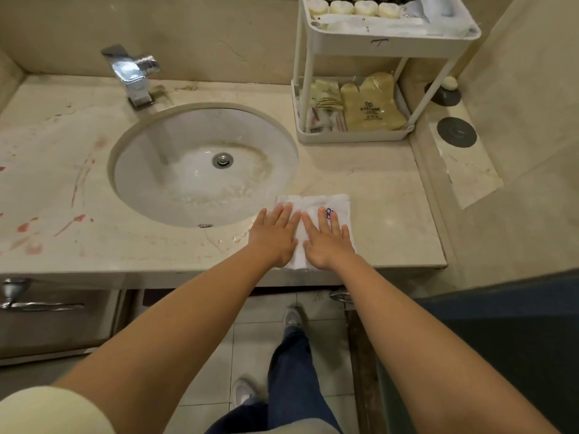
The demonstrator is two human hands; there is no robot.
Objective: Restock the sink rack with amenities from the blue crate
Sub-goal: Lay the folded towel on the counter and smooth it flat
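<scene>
on the veined marble counter (pixel 391 195), left hand (pixel 275 237) and right hand (pixel 327 242) press flat-fingered on a folded white cloth (pixel 313 203).

Head-worn view, facing steeply down, close over countertop (pixel 385 170)

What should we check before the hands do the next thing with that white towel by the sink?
1. Left hand flat on the white towel: ok.
2. Right hand flat on it too: ok.
3. Towel on the counter, outside the sink: ok.
4. Tap not running: ok.
5. Free space on the rack's lower shelf: cannot tell.
</scene>
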